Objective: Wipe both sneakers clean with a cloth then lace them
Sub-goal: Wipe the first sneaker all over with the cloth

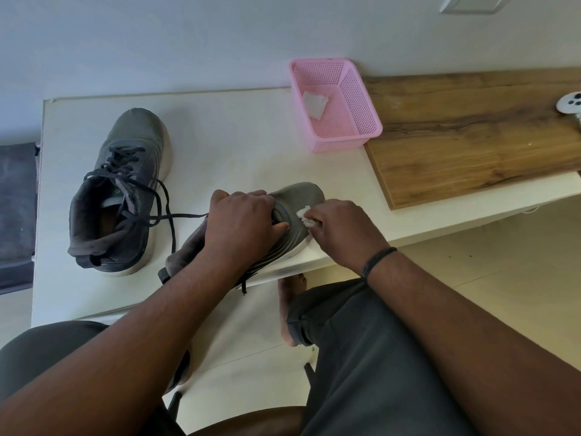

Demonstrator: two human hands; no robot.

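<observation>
Near sneaker (295,215) at the worktop (239,133) front edge is gripped over the laces by left hand (242,221); white cloth (304,215) is pinched against its side by right hand (342,231). Second sneaker (122,196) stands left, laced, logo unreadable. Pink basket (339,105) farther back.

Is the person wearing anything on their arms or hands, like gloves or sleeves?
No gloves or sleeves: both forearms are bare. The right hand has a thin dark band round its wrist; the left hand wears nothing visible.
</observation>
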